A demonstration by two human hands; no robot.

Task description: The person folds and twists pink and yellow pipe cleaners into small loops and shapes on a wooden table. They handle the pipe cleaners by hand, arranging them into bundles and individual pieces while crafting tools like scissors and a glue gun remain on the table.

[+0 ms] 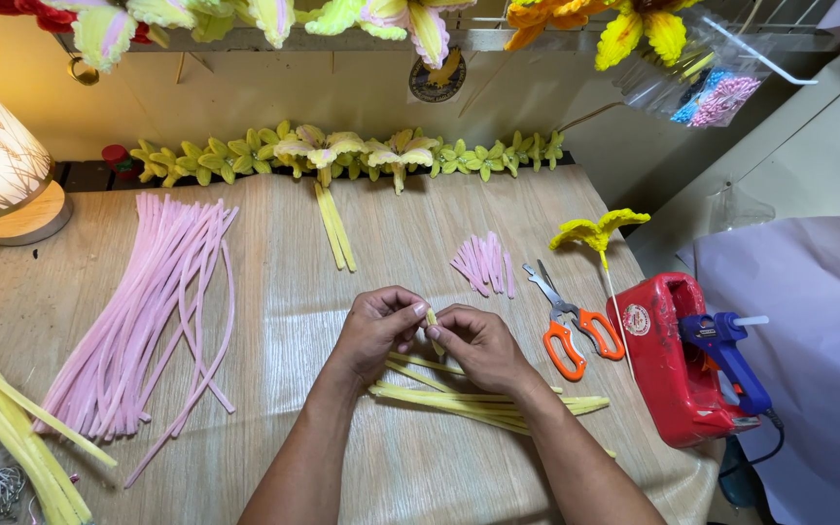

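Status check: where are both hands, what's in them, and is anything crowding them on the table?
Left hand and right hand together pinch a short yellow pipe-cleaner piece. Yellow pipe cleaners lie under the wrists. Orange-handled scissors right, apart.

I'm pinching a short yellow-green pipe cleaner piece (434,342) between my two sets of fingertips, just over the middle of the table. It's fuzzy and pale, hanging nearly upright, its top end hidden by my fingers and its lower end poking down toward six o'clock. Under my wrists I'm keeping a loose bundle of long yellow-green pipe cleaners (483,399), lying flat and fanning out toward three o'clock.
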